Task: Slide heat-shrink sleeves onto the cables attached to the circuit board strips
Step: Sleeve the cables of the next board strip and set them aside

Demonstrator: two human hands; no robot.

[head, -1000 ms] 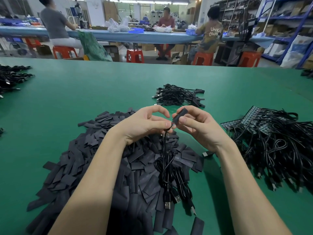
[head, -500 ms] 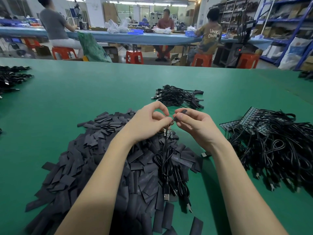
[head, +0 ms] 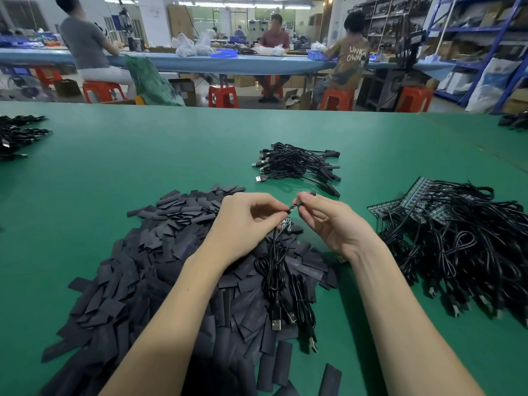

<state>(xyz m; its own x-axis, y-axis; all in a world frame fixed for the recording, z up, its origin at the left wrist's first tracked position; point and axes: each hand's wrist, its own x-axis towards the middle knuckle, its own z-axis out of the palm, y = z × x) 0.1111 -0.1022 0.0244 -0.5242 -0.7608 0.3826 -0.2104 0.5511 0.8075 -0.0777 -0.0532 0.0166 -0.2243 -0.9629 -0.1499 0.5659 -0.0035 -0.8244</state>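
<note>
From the head camera, both hands meet just above the near middle of the green table (head: 143, 155). The left hand (head: 245, 217) has its fingers curled, pinching a small circuit board piece (head: 285, 225) at the fingertips; a black cable (head: 274, 270) hangs from it in loops, its USB plugs (head: 276, 324) lying on the pile below. The right hand (head: 328, 221) pinches a black heat-shrink sleeve (head: 300, 199) between thumb and forefinger, its near end touching the left fingertips; whether the sleeve is already over the board end I cannot tell.

Nothing on this table sits in a container; everything lies in loose heaps. Under the forearms spreads a broad pile of flat sleeves (head: 160, 252), reaching toward the near edge. To the right lies a tangle of cables with board strips (head: 423, 198), well apart from the hands. Beyond the hands sits a smaller bundle of finished cables (head: 294, 164). More cables (head: 17, 135) lie at the far left edge.

Bare green surface stretches wide on the left and towards the far edge. Past it, a blue table (head: 228, 64) holds blue trays (head: 224, 54) and plastic bags (head: 185, 47), with people seated on red stools (head: 223, 95); what the trays hold is too small to make out.
</note>
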